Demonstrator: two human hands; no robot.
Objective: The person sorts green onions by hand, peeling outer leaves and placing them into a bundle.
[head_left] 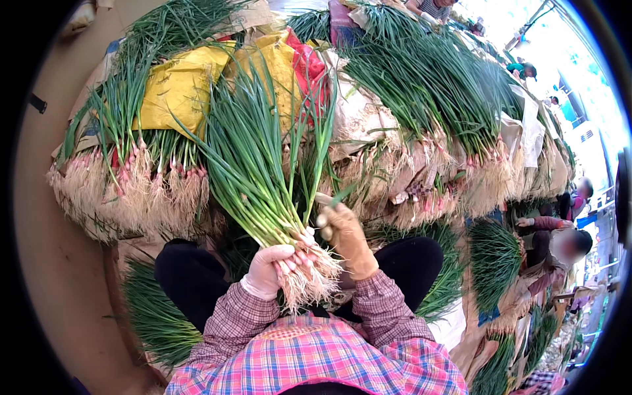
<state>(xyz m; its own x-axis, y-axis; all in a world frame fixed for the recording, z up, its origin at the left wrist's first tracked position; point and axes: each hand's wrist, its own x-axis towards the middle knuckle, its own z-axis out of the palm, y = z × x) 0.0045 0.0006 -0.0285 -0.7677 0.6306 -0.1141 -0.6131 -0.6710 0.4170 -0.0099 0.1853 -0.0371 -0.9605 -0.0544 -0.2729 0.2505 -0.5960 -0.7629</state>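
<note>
My left hand, in a white glove, is closed round a bunch of green onions just above its pink-white bulbs. The leaves fan away from me, and the pale roots hang toward my lap. Close to the right of the bulbs is my right hand in a tan glove, its fingers curled inward. A short green leaf piece shows at its fingertips. Whether the fingers grip that piece or something else, I cannot make out.
Ahead lie heaped green onions, roots toward me, with yellow sacks and a red sack among them. More bundles lie beside my legs at left, and others at right. A person sits at the right; others are farther off.
</note>
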